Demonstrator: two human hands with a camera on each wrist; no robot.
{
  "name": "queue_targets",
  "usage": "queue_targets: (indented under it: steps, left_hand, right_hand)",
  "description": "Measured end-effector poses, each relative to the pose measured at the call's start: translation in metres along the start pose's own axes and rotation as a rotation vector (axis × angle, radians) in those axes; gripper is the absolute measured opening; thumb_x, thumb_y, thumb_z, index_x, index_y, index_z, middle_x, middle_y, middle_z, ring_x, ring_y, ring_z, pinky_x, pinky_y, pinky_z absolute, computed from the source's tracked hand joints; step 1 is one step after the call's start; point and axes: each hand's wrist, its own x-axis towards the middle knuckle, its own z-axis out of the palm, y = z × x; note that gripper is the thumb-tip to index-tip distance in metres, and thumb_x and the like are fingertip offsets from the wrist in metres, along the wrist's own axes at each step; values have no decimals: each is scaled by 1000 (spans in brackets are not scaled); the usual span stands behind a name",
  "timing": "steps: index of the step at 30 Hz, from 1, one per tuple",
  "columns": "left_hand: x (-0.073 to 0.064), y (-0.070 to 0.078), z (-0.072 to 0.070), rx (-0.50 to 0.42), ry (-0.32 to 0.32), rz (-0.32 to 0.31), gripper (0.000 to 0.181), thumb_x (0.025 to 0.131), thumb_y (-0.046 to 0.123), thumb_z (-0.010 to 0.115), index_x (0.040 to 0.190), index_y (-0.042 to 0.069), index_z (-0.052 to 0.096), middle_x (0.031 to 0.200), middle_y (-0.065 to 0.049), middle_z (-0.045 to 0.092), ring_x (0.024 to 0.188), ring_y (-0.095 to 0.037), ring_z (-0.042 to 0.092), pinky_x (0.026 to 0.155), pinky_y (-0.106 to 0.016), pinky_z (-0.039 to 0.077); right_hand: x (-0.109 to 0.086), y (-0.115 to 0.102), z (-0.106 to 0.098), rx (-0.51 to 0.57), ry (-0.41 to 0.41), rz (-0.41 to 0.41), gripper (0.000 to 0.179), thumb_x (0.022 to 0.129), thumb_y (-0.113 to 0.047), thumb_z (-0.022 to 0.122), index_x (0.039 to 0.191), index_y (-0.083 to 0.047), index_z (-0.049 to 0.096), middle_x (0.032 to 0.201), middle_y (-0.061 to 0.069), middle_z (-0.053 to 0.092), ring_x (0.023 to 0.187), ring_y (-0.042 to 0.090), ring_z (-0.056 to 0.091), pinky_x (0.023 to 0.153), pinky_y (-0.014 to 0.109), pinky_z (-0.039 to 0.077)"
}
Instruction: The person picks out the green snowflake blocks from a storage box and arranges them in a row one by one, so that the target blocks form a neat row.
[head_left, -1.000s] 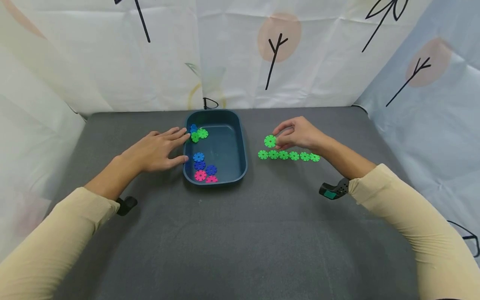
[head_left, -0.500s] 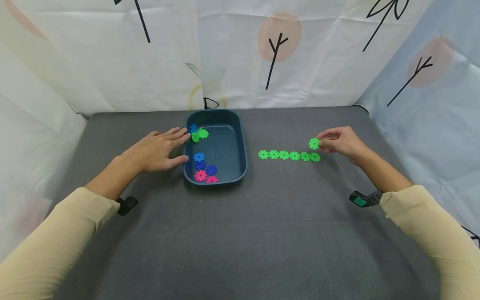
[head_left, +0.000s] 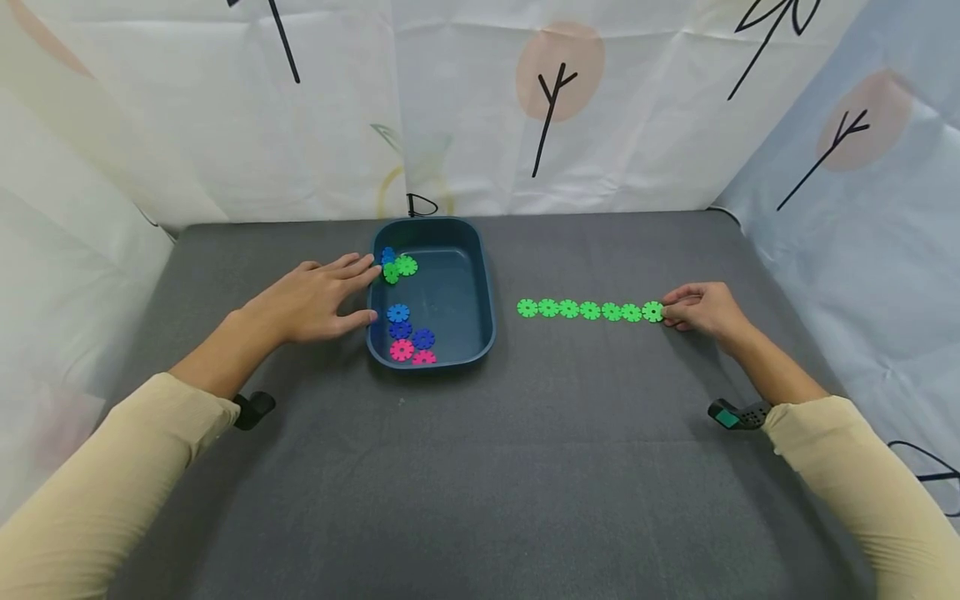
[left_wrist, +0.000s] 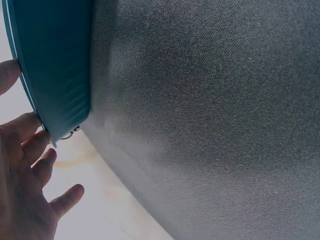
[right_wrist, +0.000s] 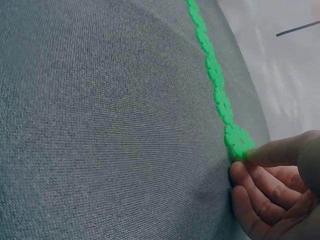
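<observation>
My right hand pinches a green snowflake disc between thumb and fingers, at the right end of a row of several green snowflake discs on the table. In the head view the held disc meets its neighbour edge to edge. My left hand lies with spread, straight fingers against the left rim of a dark blue tray; in the left wrist view the fingertips touch that rim. Inside the tray lie green discs, blue discs and pink discs.
A grey cloth covers the table. White curtains with printed trees and fruit hang behind it and at both sides. A black wrist camera sits at the right cuff, another wrist camera at the left.
My right hand has carried the green disc from above the row's left end to its right end and lowered it in line there. The left hand stays at the tray rim.
</observation>
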Motion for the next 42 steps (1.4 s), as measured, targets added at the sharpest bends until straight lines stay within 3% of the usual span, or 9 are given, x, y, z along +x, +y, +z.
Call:
queue_targets:
  steps: [15,34,42]
  left_hand:
    - [-1,0,0,2,6,-10,74,99,47,54,154,3,33,160,-19,29,148,-39,24,107,-66,30]
    - [-2,0,0,15,4,-6,74,99,47,54,154,3,34,160,-19,29,147,-39,25,107,-66,31]
    - [-1,1,-1,13,-1,-5,74,99,46,55,154,2,33,160,-19,28,147,-39,25,107,-66,31]
  right_hand:
    - [1,-5,-6,9,-56,76,35,95,-3,65,119,21,55,84,5,74,71,8,71,70,31,59]
    - [0,-9,-4,-47,-50,79,40,96,-8,66,121,22,57,85,11,75,70,8,72,69,31,60]
    - [10,-21,-14,-93,-124,101,44,98,-9,62,128,22,51,86,12,74,70,13,72,70,35,60]
